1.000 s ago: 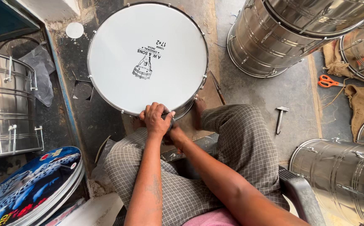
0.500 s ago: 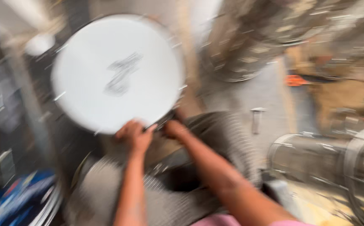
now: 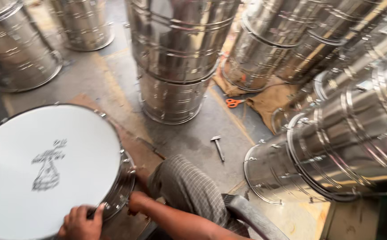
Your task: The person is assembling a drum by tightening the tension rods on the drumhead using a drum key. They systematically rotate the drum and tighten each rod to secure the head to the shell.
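Steel drum shells [image 3: 180, 58] are stacked high at twelve o'clock and leaned in rows at three o'clock [image 3: 349, 133]; a knock could topple one. The white-headed drum [image 3: 46, 171] lies at nine o'clock. Its near rim is gripped by the left hand [image 3: 81, 222], fingers curled over the hoop; the right hand [image 3: 139, 202] is pressed closed against the shell's side, where fingers could be pinched. A small hammer [image 3: 218, 147] and orange scissors [image 3: 233, 103] are left underfoot on the floor at one o'clock.

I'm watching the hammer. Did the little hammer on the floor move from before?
Cannot tell for sure. The camera swung, so everything shifted in the picture. The small hammer lies on the floor right of the person's checked knee, as before.
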